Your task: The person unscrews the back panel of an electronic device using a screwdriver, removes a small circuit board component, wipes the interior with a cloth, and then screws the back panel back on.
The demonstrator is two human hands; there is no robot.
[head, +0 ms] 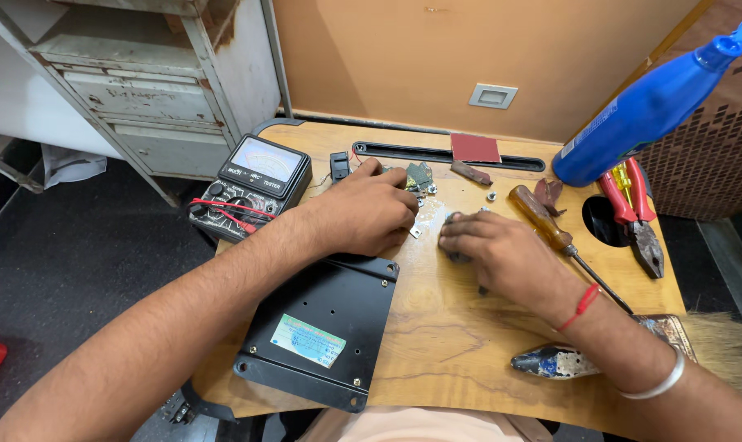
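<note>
Inspector: Two hands over one small circuit board [418, 177] at the middle of the wooden table [461, 344]. Left hand [363, 214] lies curled, knuckles up, fingertips at the board's edge; whether it grips anything, I cannot tell. Right hand [490, 250] presses flat and half closed on a small dark part [453, 218], mostly hidden.

Clerk: Step?

Inspector: Judged as part-handling on the board; steadier pinching seems needed.

Clerk: Count?

Inspector: One analogue meter [252, 184], one black plate [322, 327], one screwdriver [551, 233], one pair of red pliers [637, 217], one blue bottle [645, 106].
</note>
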